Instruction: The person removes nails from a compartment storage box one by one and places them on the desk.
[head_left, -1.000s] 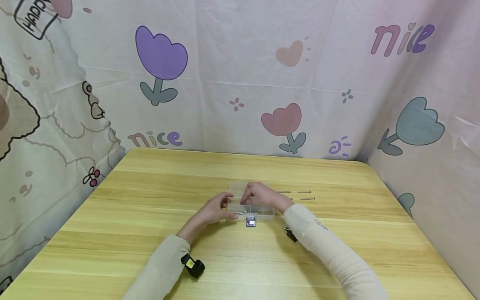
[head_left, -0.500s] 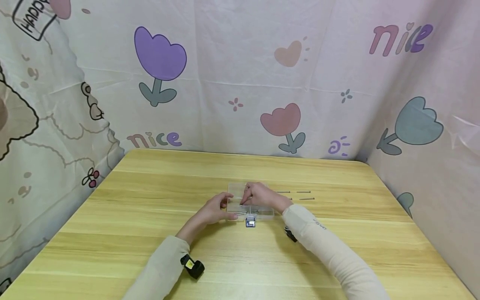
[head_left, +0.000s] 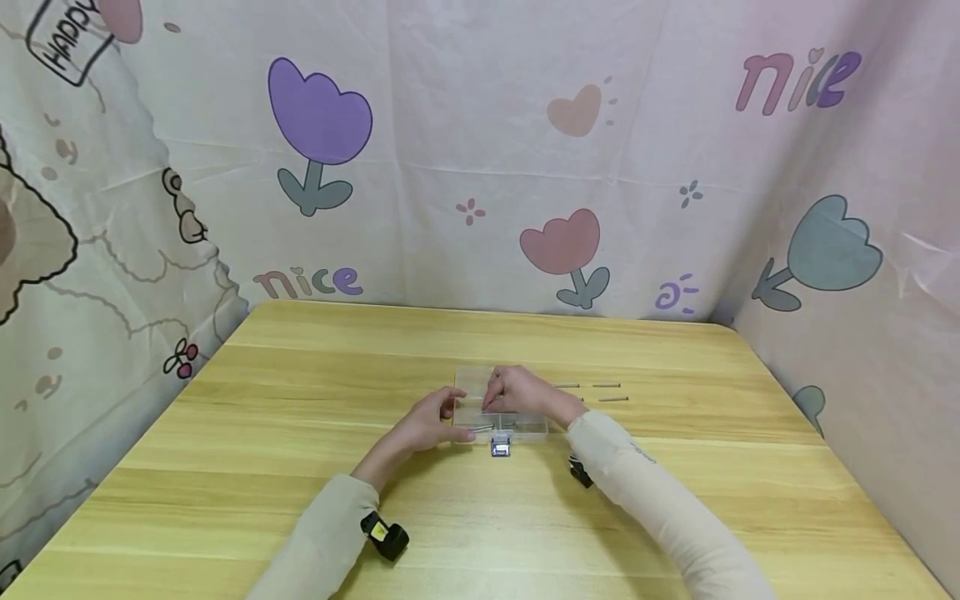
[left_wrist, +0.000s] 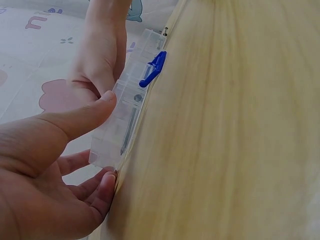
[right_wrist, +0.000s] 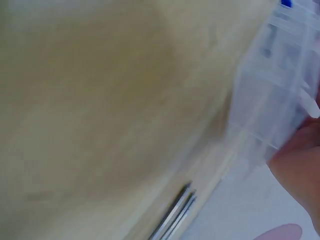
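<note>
A clear plastic compartment box [head_left: 534,432] lies with its lid raised at the back and its blue latch [head_left: 501,448] hanging at the front. My left hand [head_left: 429,421] grips its left end, thumb at the front, fingers farther back. A nail [left_wrist: 131,125] lies in the near left compartment in the left wrist view. My right hand [head_left: 525,390] reaches over the box with its fingers bent down into a rear compartment. Its fingertips are hidden, so I cannot see whether they pinch anything. The right wrist view shows the clear box [right_wrist: 265,90] beside that hand.
Several nails [head_left: 613,398] lie in rows on the wooden table [head_left: 480,533], right of the box; their ends [right_wrist: 175,215] show in the right wrist view. A printed cloth [head_left: 450,125] hangs behind the table. Black wrist cameras [head_left: 386,537] sit at both wrists.
Both hands and the box stay almost in place. The right fingertips make only slight movements inside the box, and the whole head view shifts a little.
</note>
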